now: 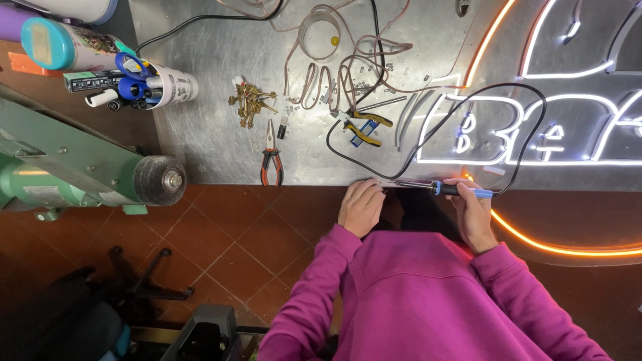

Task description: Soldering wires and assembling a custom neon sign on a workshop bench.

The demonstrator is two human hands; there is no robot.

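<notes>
My right hand (pixel 473 214) is curled around the blue handle of a soldering iron (pixel 438 188), fingers closed on the grip. The iron lies along the near edge of the steel counter (pixel 214 134), its long axis running from 3 o'clock, where the handle sits in my fist, to 9 o'clock, where the metal tip ends. My left hand (pixel 361 206) waits right at that tip, fingers bunched downward at the counter's lip; they seem to pinch something small there, but it is too tiny for me to say what, so I cannot tell for certain. The tip points straight at my left hand, which is the nearer of the two to the working end. The iron's black cord (pixel 528 127) loops away toward 1 o'clock, over the lit neon sign (pixel 568 154) glowing white and orange.

Farther out on the counter, toward 11 o'clock from my left hand, lie red-handled pliers (pixel 271 164), and at 12 o'clock yellow-handled cutters (pixel 364 127) (both well apart from my hands). Beyond them sit a bunch of brass keys (pixel 251 103), tangled clear wire (pixel 321 47), and a tipped cup of pens (pixel 157 87) with blue scissors. A green bench grinder (pixel 80 167) stands at 9 o'clock.
</notes>
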